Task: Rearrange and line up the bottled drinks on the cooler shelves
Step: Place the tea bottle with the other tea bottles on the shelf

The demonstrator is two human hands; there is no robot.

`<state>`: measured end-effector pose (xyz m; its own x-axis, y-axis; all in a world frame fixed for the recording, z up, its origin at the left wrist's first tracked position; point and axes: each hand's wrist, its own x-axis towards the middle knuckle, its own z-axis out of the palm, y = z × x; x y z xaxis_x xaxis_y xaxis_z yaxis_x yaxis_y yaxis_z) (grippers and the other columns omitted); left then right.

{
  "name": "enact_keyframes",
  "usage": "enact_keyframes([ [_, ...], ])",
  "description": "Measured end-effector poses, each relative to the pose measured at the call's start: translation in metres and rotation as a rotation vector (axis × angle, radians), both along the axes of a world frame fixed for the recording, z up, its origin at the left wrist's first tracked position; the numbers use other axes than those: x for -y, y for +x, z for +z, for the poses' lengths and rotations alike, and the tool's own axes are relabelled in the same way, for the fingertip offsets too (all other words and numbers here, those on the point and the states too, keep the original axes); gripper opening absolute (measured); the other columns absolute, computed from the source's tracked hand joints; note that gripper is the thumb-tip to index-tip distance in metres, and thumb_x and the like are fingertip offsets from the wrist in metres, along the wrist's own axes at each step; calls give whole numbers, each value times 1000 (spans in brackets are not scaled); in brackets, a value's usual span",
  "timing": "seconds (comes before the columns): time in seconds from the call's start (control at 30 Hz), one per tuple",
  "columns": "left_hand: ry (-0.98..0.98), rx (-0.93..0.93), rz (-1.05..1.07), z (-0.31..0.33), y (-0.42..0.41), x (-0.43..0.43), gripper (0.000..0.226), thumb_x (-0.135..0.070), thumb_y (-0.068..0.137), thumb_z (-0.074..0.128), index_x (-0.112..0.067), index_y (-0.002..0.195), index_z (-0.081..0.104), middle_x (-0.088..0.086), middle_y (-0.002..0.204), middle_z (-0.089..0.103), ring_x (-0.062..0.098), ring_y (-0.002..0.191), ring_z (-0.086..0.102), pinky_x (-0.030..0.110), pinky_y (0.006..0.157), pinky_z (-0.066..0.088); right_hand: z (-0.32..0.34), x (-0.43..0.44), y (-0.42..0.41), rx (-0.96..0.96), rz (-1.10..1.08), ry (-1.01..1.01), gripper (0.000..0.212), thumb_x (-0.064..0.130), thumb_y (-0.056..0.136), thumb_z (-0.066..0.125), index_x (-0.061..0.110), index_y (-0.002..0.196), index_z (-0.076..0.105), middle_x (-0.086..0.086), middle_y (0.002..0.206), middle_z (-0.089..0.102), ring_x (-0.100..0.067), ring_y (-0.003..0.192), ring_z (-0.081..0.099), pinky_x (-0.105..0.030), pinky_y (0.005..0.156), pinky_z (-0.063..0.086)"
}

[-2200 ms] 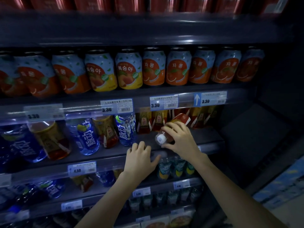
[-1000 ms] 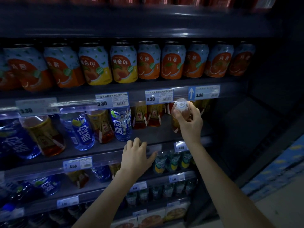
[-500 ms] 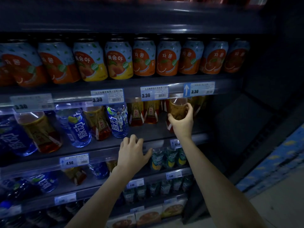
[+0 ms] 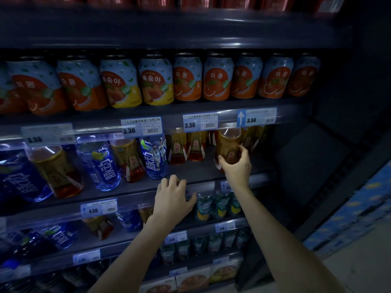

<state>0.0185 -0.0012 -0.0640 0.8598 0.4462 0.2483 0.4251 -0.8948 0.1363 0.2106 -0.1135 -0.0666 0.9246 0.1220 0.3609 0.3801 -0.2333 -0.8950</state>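
My right hand (image 4: 237,166) grips the lower body of an amber tea bottle (image 4: 228,144) with a gold and red label, standing upright at the right end of the middle shelf (image 4: 135,190). Two matching amber bottles (image 4: 187,148) stand further back to its left. A blue-labelled bottle (image 4: 155,158) and another amber bottle (image 4: 131,160) stand left of those, mixed with more blue bottles (image 4: 101,166). My left hand (image 4: 172,194) rests on the shelf's front edge, fingers curled over the rail, holding no bottle.
A row of orange and yellow fruit cans (image 4: 156,81) fills the shelf above. Price tags (image 4: 200,122) hang on the rails. Small green-labelled bottles (image 4: 218,205) stand on the shelf below. The cooler's dark side wall (image 4: 306,161) closes the right side.
The amber bottle, first held lying with its cap toward me, was turned upright and set down at the shelf's right end. My right hand slid down its body. The left hand stayed on the rail.
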Motion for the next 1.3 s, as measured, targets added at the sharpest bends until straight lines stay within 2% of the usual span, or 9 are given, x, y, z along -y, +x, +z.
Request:
enact_keyframes([
  [0.1, 1, 0, -3, 0, 0, 0, 55, -57, 89, 45, -16, 124, 57, 6, 116, 51, 29, 104, 45, 37, 90, 43, 2, -3, 1, 1, 40, -41, 75, 34, 75, 80, 14, 138, 44, -3, 132, 51, -12, 118, 47, -28, 95, 41],
  [0.17, 1, 4, 1, 0, 1, 0, 55, -57, 89, 45, -16, 124, 57, 6, 116, 51, 28, 104, 45, 37, 90, 43, 1, -6, -1, 19, 28, -66, 78, 32, 73, 81, 12, 137, 42, -4, 135, 43, -8, 117, 41, -22, 93, 36],
  [0.27, 4, -2, 6, 0, 1, 0, 55, -57, 90, 44, -16, 125, 57, 5, 116, 51, 28, 104, 45, 36, 91, 43, -4, -8, -8, 22, -41, -63, 73, 29, 72, 82, 10, 131, 44, -6, 128, 46, -16, 115, 48, -17, 86, 35],
  [0.47, -26, 20, 4, 0, 2, -1, 52, -55, 90, 47, -16, 122, 58, 4, 116, 51, 28, 104, 45, 37, 91, 43, 5, -21, 2, -11, -27, -158, 69, 28, 78, 79, 6, 134, 45, -9, 132, 50, -25, 118, 52, -29, 91, 43],
  [0.57, -40, 37, 9, 1, 2, 1, 52, -55, 89, 48, -15, 121, 59, 5, 115, 52, 29, 104, 45, 38, 90, 43, 9, -30, 7, -1, -48, -252, 68, 31, 79, 78, 6, 133, 45, -10, 134, 50, -29, 118, 54, -46, 96, 47],
  [0.63, -38, 41, 14, 1, 2, 2, 52, -55, 89, 49, -14, 119, 60, 6, 115, 53, 30, 103, 46, 39, 90, 43, 10, -34, 8, 7, -63, -297, 67, 34, 80, 77, 7, 132, 44, -9, 133, 50, -30, 118, 54, -51, 96, 45],
  [0.9, -33, 39, 21, 0, 3, 1, 52, -56, 90, 47, -15, 118, 60, 6, 116, 52, 30, 105, 45, 38, 92, 41, 9, -40, 8, 12, -119, -387, 69, 44, 83, 71, 11, 136, 42, -6, 134, 52, -29, 122, 52, -51, 99, 39],
  [1.3, -62, 28, 35, 1, 6, 1, 51, -56, 90, 48, -16, 120, 59, 5, 116, 51, 29, 104, 44, 38, 92, 41, 10, -42, 8, 16, -145, -469, 67, 51, 85, 66, 12, 135, 44, -8, 130, 56, -31, 121, 52, -52, 95, 41],
])
